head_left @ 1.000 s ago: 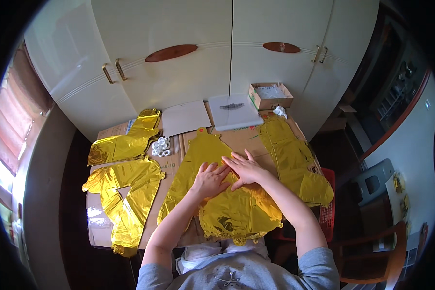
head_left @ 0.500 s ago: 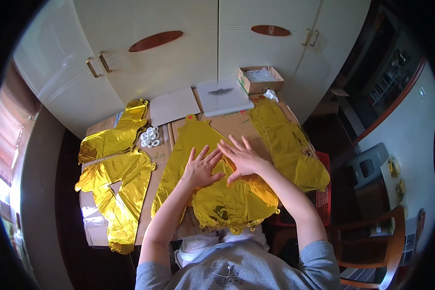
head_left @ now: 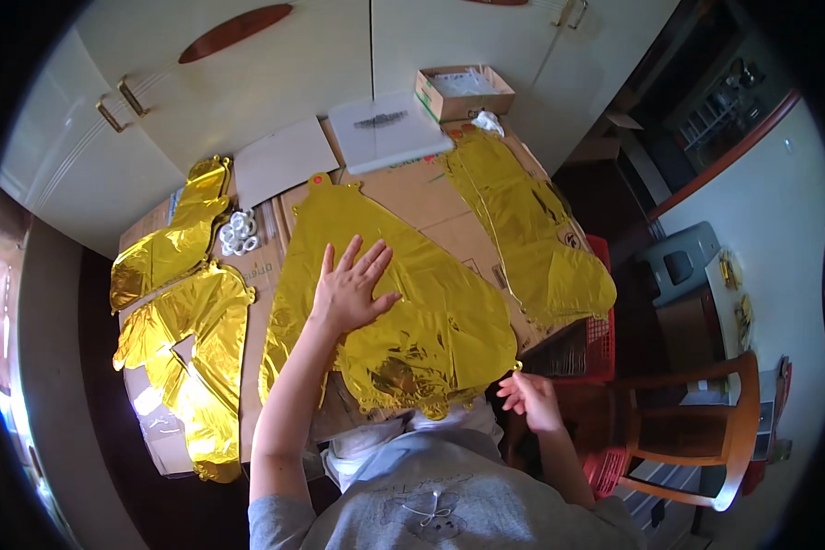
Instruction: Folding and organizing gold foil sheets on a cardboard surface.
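Observation:
A flat gold foil balloon lies spread in front of me, wide at the near end and narrowing toward a small round tab at the far end. My left hand rests palm down on its middle, fingers stretched and spread. At the balloon's near right corner, my right hand has its thumb and finger at a small tab and appears to pinch it; the other fingers are loosely curled. The foil along the near edge is crinkled.
More flat gold foil balloons lie at left, far left and right on the cardboard-covered table. Behind are white rings, a white board and an open box. A wooden chair and red basket stand right.
My right hand has left the middle of the balloon and moved to its near right corner. That side now lies spread further right. My left hand stays flat on the foil. The view has shifted.

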The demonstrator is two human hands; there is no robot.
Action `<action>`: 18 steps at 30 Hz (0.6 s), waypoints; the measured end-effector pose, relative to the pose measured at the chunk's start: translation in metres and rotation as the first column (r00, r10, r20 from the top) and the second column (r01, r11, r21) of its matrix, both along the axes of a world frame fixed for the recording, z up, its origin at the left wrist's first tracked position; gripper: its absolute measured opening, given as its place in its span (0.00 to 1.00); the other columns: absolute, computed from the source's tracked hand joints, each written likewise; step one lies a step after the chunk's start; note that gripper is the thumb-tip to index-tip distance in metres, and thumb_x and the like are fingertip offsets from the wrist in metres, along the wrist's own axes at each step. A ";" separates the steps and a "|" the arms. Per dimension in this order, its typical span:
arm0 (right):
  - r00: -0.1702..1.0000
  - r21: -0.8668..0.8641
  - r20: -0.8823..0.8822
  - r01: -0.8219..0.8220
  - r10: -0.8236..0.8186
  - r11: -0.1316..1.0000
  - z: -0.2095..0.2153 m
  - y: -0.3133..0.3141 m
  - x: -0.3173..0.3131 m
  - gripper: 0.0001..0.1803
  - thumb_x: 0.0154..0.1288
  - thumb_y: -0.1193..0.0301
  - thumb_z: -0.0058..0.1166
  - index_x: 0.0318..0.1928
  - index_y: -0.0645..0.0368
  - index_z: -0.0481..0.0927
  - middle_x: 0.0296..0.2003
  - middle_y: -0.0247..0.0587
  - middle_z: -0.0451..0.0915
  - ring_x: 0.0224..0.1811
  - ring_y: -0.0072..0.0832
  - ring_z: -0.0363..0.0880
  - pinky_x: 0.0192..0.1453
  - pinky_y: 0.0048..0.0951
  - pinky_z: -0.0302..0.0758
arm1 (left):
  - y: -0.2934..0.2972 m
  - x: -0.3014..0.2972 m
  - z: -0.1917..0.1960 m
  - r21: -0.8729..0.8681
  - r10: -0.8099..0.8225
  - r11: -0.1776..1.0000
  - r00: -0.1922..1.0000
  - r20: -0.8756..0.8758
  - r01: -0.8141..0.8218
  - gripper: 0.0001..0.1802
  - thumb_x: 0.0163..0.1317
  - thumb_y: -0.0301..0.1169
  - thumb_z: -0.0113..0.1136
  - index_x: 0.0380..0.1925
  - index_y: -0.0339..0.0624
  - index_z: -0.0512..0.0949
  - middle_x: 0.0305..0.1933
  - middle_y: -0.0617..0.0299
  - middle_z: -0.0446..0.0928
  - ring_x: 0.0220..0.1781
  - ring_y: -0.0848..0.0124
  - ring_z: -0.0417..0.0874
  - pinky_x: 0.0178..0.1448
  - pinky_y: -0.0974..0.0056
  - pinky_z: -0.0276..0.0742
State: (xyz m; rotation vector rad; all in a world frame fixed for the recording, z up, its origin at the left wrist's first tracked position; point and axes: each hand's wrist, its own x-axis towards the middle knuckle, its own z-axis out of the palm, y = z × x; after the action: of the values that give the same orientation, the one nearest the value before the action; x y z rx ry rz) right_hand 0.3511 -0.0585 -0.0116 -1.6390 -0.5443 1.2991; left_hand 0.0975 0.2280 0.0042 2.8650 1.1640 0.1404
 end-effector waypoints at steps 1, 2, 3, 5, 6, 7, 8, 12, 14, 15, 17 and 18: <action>0.999 -0.005 -0.053 -0.011 0.010 1.000 -0.002 0.000 -0.006 0.20 0.74 0.60 0.47 0.39 0.66 0.82 0.31 0.44 0.85 0.21 0.22 0.81 0.19 0.17 0.64 | 0.001 0.000 -0.001 0.018 -0.002 1.000 1.000 0.014 0.002 0.42 0.64 0.64 0.42 0.71 0.53 0.60 0.77 0.68 0.57 0.79 0.58 0.50 0.77 0.37 0.39; 0.994 -0.010 -0.105 -0.022 0.021 1.000 -0.003 0.000 -0.013 0.19 0.74 0.60 0.49 0.40 0.65 0.82 0.33 0.44 0.85 0.23 0.23 0.82 0.20 0.17 0.65 | 0.001 0.000 -0.002 0.019 -0.005 1.000 1.000 0.020 0.005 0.41 0.63 0.63 0.44 0.71 0.53 0.60 0.76 0.67 0.57 0.79 0.58 0.50 0.77 0.37 0.39; 0.991 -0.007 -0.133 -0.026 0.025 1.000 0.000 0.004 -0.018 0.18 0.73 0.60 0.50 0.42 0.65 0.82 0.35 0.45 0.85 0.23 0.24 0.82 0.20 0.18 0.64 | 0.000 -0.001 -0.003 0.018 -0.006 1.000 1.000 0.026 0.006 0.41 0.63 0.62 0.45 0.71 0.53 0.60 0.76 0.66 0.57 0.79 0.57 0.50 0.77 0.37 0.40; 0.989 -0.020 -0.148 0.006 -0.009 1.000 -0.002 0.010 -0.022 0.17 0.73 0.61 0.51 0.42 0.65 0.81 0.35 0.46 0.85 0.23 0.23 0.82 0.20 0.18 0.64 | 0.001 -0.001 -0.003 0.017 -0.008 1.000 0.999 0.035 0.008 0.41 0.63 0.61 0.46 0.71 0.54 0.60 0.76 0.65 0.57 0.79 0.56 0.51 0.77 0.37 0.40; 0.988 -0.028 -0.155 0.020 -0.024 0.999 -0.002 0.011 -0.023 0.16 0.73 0.62 0.51 0.42 0.65 0.81 0.35 0.46 0.85 0.23 0.23 0.82 0.20 0.17 0.64 | 0.001 -0.001 -0.002 0.010 -0.008 1.000 0.999 0.033 0.007 0.41 0.63 0.61 0.46 0.71 0.54 0.60 0.76 0.66 0.57 0.79 0.56 0.51 0.77 0.37 0.40; 0.983 -0.036 -0.167 0.072 -0.077 0.997 -0.002 0.013 -0.024 0.14 0.71 0.64 0.54 0.42 0.65 0.80 0.33 0.41 0.84 0.22 0.22 0.81 0.19 0.16 0.62 | 0.001 -0.001 -0.002 0.006 -0.005 1.000 0.999 0.033 0.004 0.41 0.63 0.62 0.46 0.71 0.54 0.60 0.76 0.66 0.57 0.79 0.56 0.51 0.77 0.37 0.40; 0.986 -0.005 -0.145 0.087 -0.087 0.996 0.001 0.016 -0.026 0.12 0.70 0.66 0.55 0.41 0.64 0.80 0.32 0.39 0.84 0.22 0.20 0.80 0.20 0.16 0.63 | 0.001 -0.001 -0.001 0.011 -0.005 1.000 1.000 0.026 0.005 0.41 0.63 0.62 0.44 0.72 0.54 0.60 0.76 0.67 0.57 0.79 0.57 0.51 0.77 0.37 0.40; 0.985 0.280 0.101 0.109 -0.142 0.954 0.006 0.025 -0.044 0.07 0.67 0.73 0.59 0.39 0.64 0.79 0.28 0.31 0.81 0.22 0.16 0.77 0.23 0.15 0.65 | 0.001 -0.001 -0.003 0.025 -0.003 1.000 1.000 0.007 0.003 0.42 0.64 0.65 0.40 0.72 0.54 0.58 0.77 0.69 0.56 0.79 0.58 0.50 0.77 0.37 0.40; 0.915 0.428 0.369 -0.013 -0.161 0.904 0.006 0.030 -0.056 0.05 0.62 0.78 0.62 0.36 0.64 0.78 0.30 0.34 0.81 0.25 0.20 0.78 0.28 0.19 0.71 | 0.001 -0.001 -0.004 0.026 -0.002 1.000 1.000 -0.001 0.002 0.42 0.64 0.65 0.40 0.73 0.55 0.57 0.77 0.70 0.55 0.79 0.58 0.49 0.78 0.37 0.39; 0.810 0.492 0.565 -0.176 -0.159 0.853 0.011 0.034 -0.062 0.06 0.60 0.78 0.62 0.36 0.63 0.79 0.31 0.37 0.81 0.28 0.25 0.79 0.31 0.23 0.73 | 0.002 -0.002 -0.003 0.023 -0.001 1.000 1.000 -0.005 0.002 0.43 0.64 0.65 0.39 0.73 0.55 0.56 0.77 0.70 0.55 0.79 0.58 0.49 0.78 0.37 0.39; 0.649 0.564 0.732 -0.409 -0.206 0.717 0.039 0.053 -0.084 0.08 0.54 0.79 0.64 0.34 0.59 0.79 0.37 0.43 0.81 0.39 0.38 0.81 0.42 0.34 0.77 | 0.002 -0.001 -0.004 0.009 -0.008 1.000 1.000 0.013 0.007 0.42 0.64 0.64 0.41 0.73 0.55 0.57 0.77 0.68 0.55 0.79 0.57 0.49 0.78 0.38 0.39; 0.638 0.521 0.760 -0.483 -0.125 0.704 0.044 0.059 -0.094 0.08 0.53 0.78 0.64 0.34 0.58 0.78 0.41 0.41 0.81 0.46 0.39 0.81 0.48 0.36 0.78 | 0.002 -0.002 -0.005 0.012 -0.007 1.000 1.000 0.008 0.006 0.42 0.64 0.64 0.41 0.73 0.55 0.57 0.77 0.68 0.55 0.79 0.57 0.49 0.78 0.38 0.39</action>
State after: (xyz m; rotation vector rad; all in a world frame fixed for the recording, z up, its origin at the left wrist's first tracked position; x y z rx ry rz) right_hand 0.2570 0.0001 0.0320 -1.3941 -1.5700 0.3200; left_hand 0.0957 0.2302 -0.0005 2.8757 1.1564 0.1601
